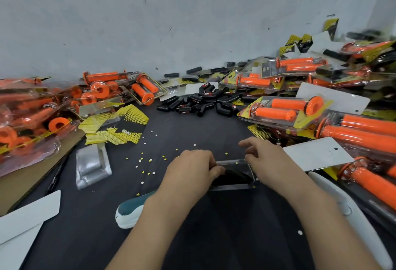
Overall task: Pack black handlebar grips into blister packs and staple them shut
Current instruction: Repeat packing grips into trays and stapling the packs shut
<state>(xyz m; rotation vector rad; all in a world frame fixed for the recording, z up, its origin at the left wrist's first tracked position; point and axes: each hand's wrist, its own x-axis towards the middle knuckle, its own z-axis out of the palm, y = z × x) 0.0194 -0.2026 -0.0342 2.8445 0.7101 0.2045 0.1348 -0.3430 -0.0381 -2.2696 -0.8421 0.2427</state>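
A clear blister pack point(233, 175) lies on the black cloth in front of me, with something black inside it. My left hand point(192, 167) grips its left edge, fingers curled over the rim. My right hand point(263, 154) pinches its upper right corner. A heap of loose black handlebar grips point(201, 103) lies farther back at the centre. A stack of yellow and black printed cards point(120, 126) sits to the left of the middle. Empty clear blister shells point(92, 166) lie at the left.
Packed orange grips point(285, 109) pile up at the right, more of these orange packs point(42, 109) at the left. White backing cards point(317, 156) lie by my right hand. A teal and white stapler point(130, 212) lies under my left forearm. Small paper dots litter the cloth. A grey wall point(192, 23) stands behind.
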